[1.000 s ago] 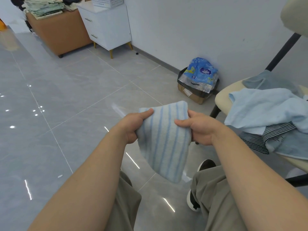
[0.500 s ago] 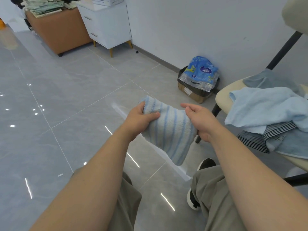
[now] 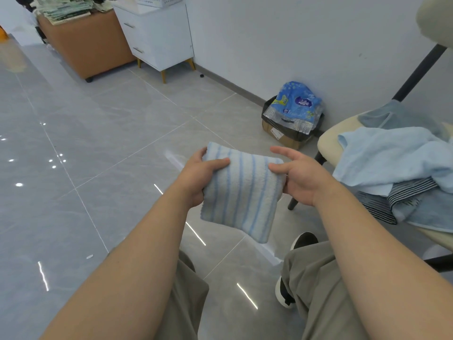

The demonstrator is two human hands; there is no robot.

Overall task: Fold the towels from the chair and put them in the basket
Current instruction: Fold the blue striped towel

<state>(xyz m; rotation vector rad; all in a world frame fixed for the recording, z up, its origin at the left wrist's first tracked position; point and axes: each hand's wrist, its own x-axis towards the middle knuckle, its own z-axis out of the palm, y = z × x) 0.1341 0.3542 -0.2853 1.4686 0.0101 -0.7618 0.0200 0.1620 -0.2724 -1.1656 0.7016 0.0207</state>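
Holding folded striped towel [image 3: 241, 192] mid-air over the floor, between both hands, above the knees. Left hand [image 3: 199, 177] grips its upper-left corner, thumb on top. Right hand [image 3: 297, 177] pinches the right edge with thumb and lower fingers, index straight and off the cloth. Stripes, and the long axis, run away from the body, tilted slightly.

Only basket [image 3: 157, 0] in view is on the cabinet [image 3: 159, 40], far ahead-left and well apart. The left hand is nearer, so I'd guess the carry goes that way.

Versus half a second ago: the towel hung bunched from the left hand; now it's a flat rectangle with the right hand on it. More towels [image 3: 392, 160] are piled on the chair [image 3: 328, 141], right.
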